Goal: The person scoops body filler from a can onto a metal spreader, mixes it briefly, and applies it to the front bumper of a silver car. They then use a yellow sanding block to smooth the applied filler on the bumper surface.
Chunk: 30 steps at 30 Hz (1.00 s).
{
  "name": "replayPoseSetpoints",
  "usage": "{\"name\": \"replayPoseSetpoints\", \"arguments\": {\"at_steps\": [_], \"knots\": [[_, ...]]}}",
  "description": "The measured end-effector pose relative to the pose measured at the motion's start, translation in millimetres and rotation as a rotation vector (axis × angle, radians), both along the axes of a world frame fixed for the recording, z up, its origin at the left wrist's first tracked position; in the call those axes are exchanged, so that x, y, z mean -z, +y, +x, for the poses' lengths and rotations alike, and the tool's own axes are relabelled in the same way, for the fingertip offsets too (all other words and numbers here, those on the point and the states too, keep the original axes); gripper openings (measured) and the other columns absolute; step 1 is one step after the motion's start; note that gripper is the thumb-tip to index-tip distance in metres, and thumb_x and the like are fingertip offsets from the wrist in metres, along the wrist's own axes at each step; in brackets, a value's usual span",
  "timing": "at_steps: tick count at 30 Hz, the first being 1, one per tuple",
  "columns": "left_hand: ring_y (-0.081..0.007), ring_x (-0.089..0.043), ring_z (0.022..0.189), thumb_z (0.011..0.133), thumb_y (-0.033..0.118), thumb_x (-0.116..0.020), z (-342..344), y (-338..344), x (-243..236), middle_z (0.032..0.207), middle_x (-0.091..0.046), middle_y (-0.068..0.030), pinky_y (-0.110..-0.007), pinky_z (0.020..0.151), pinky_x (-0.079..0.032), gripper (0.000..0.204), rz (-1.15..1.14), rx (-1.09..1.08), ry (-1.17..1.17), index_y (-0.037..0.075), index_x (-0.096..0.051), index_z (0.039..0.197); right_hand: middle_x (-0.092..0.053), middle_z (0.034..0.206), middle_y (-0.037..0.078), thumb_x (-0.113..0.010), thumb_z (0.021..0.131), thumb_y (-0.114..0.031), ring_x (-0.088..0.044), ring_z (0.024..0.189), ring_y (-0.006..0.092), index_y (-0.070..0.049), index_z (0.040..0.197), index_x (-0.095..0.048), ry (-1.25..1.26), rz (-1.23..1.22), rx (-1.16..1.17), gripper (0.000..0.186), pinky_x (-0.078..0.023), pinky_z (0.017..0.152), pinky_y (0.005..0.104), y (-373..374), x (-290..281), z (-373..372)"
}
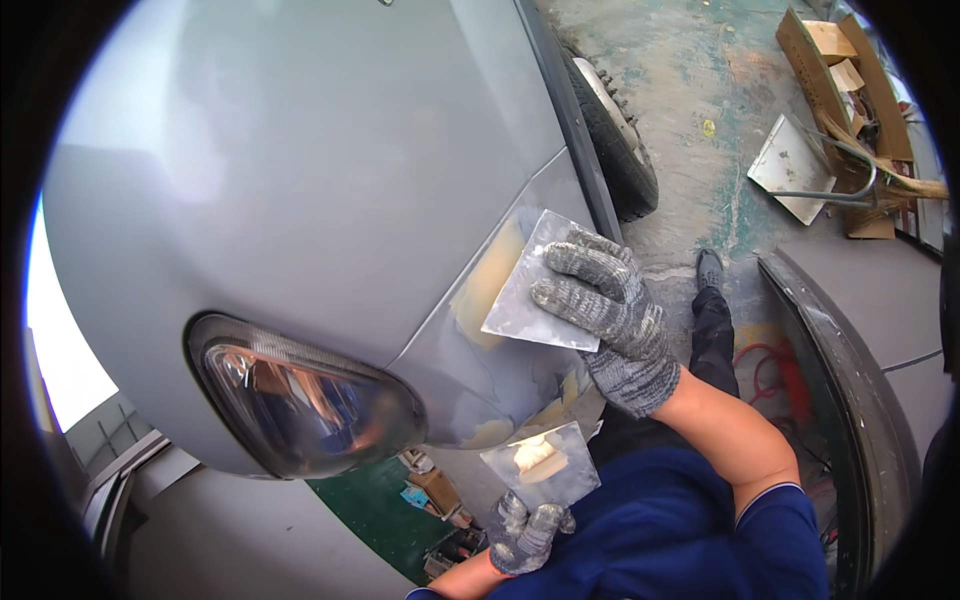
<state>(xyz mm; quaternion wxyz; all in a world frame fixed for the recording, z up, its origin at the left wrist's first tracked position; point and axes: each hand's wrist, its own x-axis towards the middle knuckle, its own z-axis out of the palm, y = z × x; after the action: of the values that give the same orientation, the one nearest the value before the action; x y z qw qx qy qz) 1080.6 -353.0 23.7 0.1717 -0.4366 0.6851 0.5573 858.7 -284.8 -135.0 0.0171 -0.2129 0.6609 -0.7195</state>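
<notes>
A grey car panel [350,160] has a smoothed beige filler patch [475,290] beside a seam, above a headlamp [300,395]. My right hand [615,310], in a grey knit glove, is closed on a square metal spreader [515,305], pressing it flat over the right side of the patch. Lower down, my left hand [525,535], also gloved, grips a second metal plate [575,475] carrying a lump of beige putty [538,455]. The plate is held just below the bumper's lower edge.
A tyre [625,160] shows beside the panel. At upper right are a cardboard box [800,55], a tilted white board [785,165] and straw bristles. A dark curved part [840,350] lies along the right, near a red hose [775,370]. My foot [709,268] stands on the worn floor [680,80].
</notes>
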Motion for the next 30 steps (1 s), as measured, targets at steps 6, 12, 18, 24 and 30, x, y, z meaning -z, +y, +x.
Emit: {"name": "replayPoseSetpoints", "arguments": {"at_steps": [6,12,18,24,30], "knots": [[-0.0195,-0.066,0.063,0.094,0.011,-0.056,2,-4,1,0.073,-0.07,-0.0075,-0.034,0.06,-0.052,0.014,-0.017,-0.028,0.036,0.0,-0.06,0.102,-0.059,0.126,0.012,-0.07,0.075,-0.002,-0.051,0.124,0.0358,-0.019,0.115,-0.073,0.006,0.033,0.048,0.043,-0.043,0.106,0.0456,-19,-5,3],[-0.0202,-0.066,0.063,0.094,0.009,-0.055,-1,-10,2,0.074,-0.07,-0.0087,-0.033,0.059,-0.052,0.017,-0.107,0.144,0.077,-0.002,-0.059,0.106,-0.057,0.129,0.011,-0.068,0.077,-0.007,-0.05,0.125,0.036,-0.021,0.116,-0.073,0.024,0.056,0.039,0.041,-0.042,0.107,0.0456,-27,0,4],[-0.0191,-0.065,0.063,0.095,0.011,-0.057,-11,-8,-2,0.074,-0.069,-0.0095,-0.033,0.059,-0.052,0.019,-0.024,0.001,0.029,-0.003,-0.059,0.107,-0.058,0.127,0.013,-0.072,0.077,-0.002,-0.05,0.125,0.0385,-0.018,0.114,-0.071,-0.001,0.067,0.022,0.041,-0.043,0.107,0.0485,-33,0,4],[-0.0187,-0.065,0.063,0.094,0.011,-0.058,-10,-11,-2,0.074,-0.069,-0.0099,-0.033,0.059,-0.053,0.017,-0.022,-0.004,0.019,-0.003,-0.061,0.104,-0.054,0.131,0.014,-0.07,0.076,0.004,-0.05,0.127,0.0392,-0.019,0.117,-0.069,-0.008,0.041,0.002,0.047,-0.041,0.109,0.0491,-39,2,9],[-0.0192,-0.067,0.064,0.094,0.01,-0.057,-10,-14,0,0.076,-0.07,-0.0101,-0.033,0.059,-0.054,0.017,-0.04,0.046,0.094,-0.003,-0.06,0.106,-0.053,0.131,0.016,-0.068,0.076,0.009,-0.047,0.129,0.0394,-0.017,0.121,-0.067,-0.061,-0.036,-0.031,0.052,-0.041,0.11,0.049,-41,4,19]]}}
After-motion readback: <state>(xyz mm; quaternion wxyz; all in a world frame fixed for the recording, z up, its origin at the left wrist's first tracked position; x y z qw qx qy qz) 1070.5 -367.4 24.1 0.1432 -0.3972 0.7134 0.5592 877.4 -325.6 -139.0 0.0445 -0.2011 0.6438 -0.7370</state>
